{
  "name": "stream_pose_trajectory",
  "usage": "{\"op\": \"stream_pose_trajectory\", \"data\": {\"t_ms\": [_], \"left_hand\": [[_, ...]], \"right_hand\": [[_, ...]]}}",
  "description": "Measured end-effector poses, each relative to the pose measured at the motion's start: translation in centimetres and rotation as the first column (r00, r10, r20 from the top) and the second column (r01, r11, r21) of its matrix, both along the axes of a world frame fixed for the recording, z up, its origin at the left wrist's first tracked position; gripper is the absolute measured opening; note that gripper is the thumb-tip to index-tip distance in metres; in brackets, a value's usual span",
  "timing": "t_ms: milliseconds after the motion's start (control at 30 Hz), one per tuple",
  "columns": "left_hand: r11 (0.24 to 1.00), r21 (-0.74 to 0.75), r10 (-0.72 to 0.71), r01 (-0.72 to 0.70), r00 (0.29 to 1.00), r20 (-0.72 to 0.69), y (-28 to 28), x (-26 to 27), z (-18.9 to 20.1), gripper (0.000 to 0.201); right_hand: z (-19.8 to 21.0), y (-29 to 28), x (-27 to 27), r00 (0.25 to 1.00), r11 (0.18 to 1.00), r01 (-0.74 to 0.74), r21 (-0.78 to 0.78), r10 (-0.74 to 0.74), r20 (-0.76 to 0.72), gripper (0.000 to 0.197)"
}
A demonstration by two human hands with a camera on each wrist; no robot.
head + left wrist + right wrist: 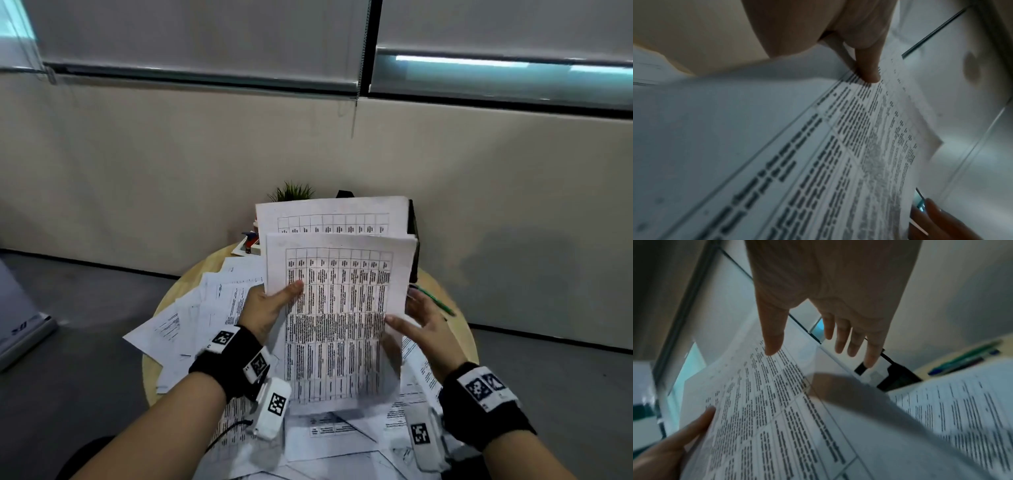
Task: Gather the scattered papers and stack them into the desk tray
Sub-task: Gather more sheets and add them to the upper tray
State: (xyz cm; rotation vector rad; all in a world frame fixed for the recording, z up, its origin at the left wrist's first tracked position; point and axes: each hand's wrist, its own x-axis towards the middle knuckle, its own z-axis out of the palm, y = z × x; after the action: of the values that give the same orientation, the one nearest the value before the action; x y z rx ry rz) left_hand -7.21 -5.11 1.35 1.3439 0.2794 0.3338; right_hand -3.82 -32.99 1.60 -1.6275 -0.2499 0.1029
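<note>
Many loose papers (191, 325) lie scattered over a round wooden counter (202, 270), overlapping to the left and along the near edge. At the far side stands a dark tray (412, 240) with one printed sheet (329, 214) upright in front of it. A second sheet (337, 322), printed with a table, is held tilted above the counter between both hands. The left hand (270, 308) grasps its left edge, thumb on the printed face and fingers behind. The right hand (423, 322) is released, fingers straight and spread at the right edge; its thumb lies against the paper. A small plant (291, 192) shows behind the tray. Pens (436, 301) lie on the counter to the right.
</note>
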Motion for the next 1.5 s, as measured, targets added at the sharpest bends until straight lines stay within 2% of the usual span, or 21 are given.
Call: {"op": "stream_pose_trajectory", "data": {"t_ms": [67, 167, 267, 300, 367, 433, 533, 600, 633, 667, 767, 800, 867, 967, 1000, 1100, 1133, 1267, 1333, 1433, 1500], "left_hand": [[1.0, 0.001, -0.011, 0.011, 1.0, 0.018, -0.3, -0.1, 0.1, 0.099], [0.999, -0.019, -0.047, 0.049, 0.993, 0.107, -1.8, -1.2, 3.1, 0.068], [1.0, -0.018, -0.011, 0.016, 0.976, 0.218, -2.6, -1.4, 5.8, 0.023], [1.0, -0.008, -0.017, 0.02, 0.967, 0.253, -2.8, -1.5, 6.5, 0.016], [0.999, 0.033, -0.023, 0.015, 0.963, 0.267, -3.0, -1.5, 6.7, 0.018], [0.997, 0.07, -0.039, 0.024, 0.972, 0.23, -3.0, -1.6, 5.8, 0.027], [0.996, 0.067, -0.065, 0.059, 0.994, 0.088, -2.5, -1.8, 2.8, 0.063], [0.997, 0.041, -0.07, 0.07, 0.998, -0.005, -2.4, -1.9, 0.8, 0.091], [0.997, 0.037, -0.063, 0.065, 0.997, -0.054, -2.4, -2.0, 0.2, 0.098], [0.998, 0.039, -0.046, 0.05, 0.996, -0.08, -2.4, -2.0, -0.2, 0.093], [0.997, 0.072, -0.016, 0.02, 0.999, -0.047, -2.6, -2.0, 0.6, 0.038], [0.997, 0.073, -0.029, 0.031, 0.999, -0.028, -2.5, -1.9, 0.9, 0.03], [0.996, 0.072, -0.052, 0.053, 0.998, -0.017, -2.4, -1.9, 0.6, 0.029], [0.994, 0.076, -0.07, 0.084, 0.983, -0.172, -2.6, -2.1, -2.6, 0.059], [0.991, 0.095, -0.07, 0.092, 0.974, -0.215, -2.7, -2.3, -3.7, 0.059], [0.986, 0.137, -0.059, 0.093, 0.969, -0.239, -3.1, -2.5, -4.9, 0.028], [0.985, 0.142, -0.064, 0.098, 0.972, -0.226, -3.2, -2.4, -4.7, 0.023], [0.978, 0.142, -0.13, 0.156, 0.976, -0.177, -3.4, -2.1, -3.6, 0.011], [0.979, 0.126, -0.136, 0.161, 0.974, -0.181, -2.8, -2.2, -3.5, 0.015], [0.978, 0.167, -0.071, 0.122, 0.956, -0.283, -0.9, -2.0, -5.1, 0.013], [0.954, 0.273, -0.023, 0.127, 0.935, -0.353, 0.5, -1.6, -7.0, 0.008]], "right_hand": [[-0.5, 0.3, -0.3, 0.996, 0.989, -0.05, 0.138, 0.06, -0.07, 0.096], [1.0, 1.0, -0.6, 0.998, 0.967, -0.035, 0.253, 0.047, -0.043, 0.084], [3.2, 1.7, -0.5, 0.999, 0.946, -0.005, 0.324, -0.008, 0.04, 0.04], [3.7, 2.0, -0.6, 0.998, 0.941, -0.011, 0.338, -0.012, 0.067, 0.03], [4.3, 2.6, -1.0, 0.993, 0.948, -0.034, 0.318, -0.003, 0.116, 0.027], [3.9, 3.0, -1.5, 0.993, 0.964, -0.034, 0.264, 0.002, 0.12, 0.036], [2.1, 3.3, -1.8, 0.999, 0.974, 0.01, 0.225, -0.019, 0.037, 0.044], [1.0, 3.5, -1.9, 0.999, 0.983, 0.037, 0.18, -0.035, -0.015, 0.034], [0.5, 3.6, -2.0, 0.998, 0.986, 0.05, 0.159, -0.046, -0.03, 0.031], [0.3, 3.8, -2.1, 0.998, 0.988, 0.06, 0.144, -0.055, -0.039, 0.029], [0.9, 4.0, -2.0, 0.997, 0.984, 0.082, 0.157, -0.079, -0.025, 0.021], [1.2, 4.0, -2.0, 0.995, 0.981, 0.095, 0.167, -0.094, -0.015, 0.019], [1.0, 3.7, -2.0, 0.995, 0.984, 0.098, 0.151, -0.098, -0.012, 0.018], [-1.2, 3.6, -2.7, 0.994, 0.999, 0.045, -0.003, -0.045, -0.099, 0.019], [-2.1, 3.7, -3.0, 0.991, 0.998, 0.035, -0.054, -0.042, -0.129, 0.016], [-3.3, 3.8, -3.4, 0.979, 0.995, 0.084, -0.063, -0.094, -0.183, 0.01], [-3.2, 3.8, -3.4, 0.976, 0.993, 0.104, -0.05, -0.111, -0.189, 0.007], [-2.2, 2.8, -3.2, 0.963, 0.98, 0.197, -0.009, -0.195, -0.186, 0.008], [-2.3, 1.5, -2.8, 0.948, 0.965, 0.263, -0.014, -0.261, -0.184, 0.01], [-3.3, -1.2, -2.6, 0.912, 0.936, 0.352, -0.024, -0.349, -0.215, 0.008], [-4.6, -3.1, -2.5, 0.88, 0.909, 0.416, -0.023, -0.409, -0.239, 0.009]]}}
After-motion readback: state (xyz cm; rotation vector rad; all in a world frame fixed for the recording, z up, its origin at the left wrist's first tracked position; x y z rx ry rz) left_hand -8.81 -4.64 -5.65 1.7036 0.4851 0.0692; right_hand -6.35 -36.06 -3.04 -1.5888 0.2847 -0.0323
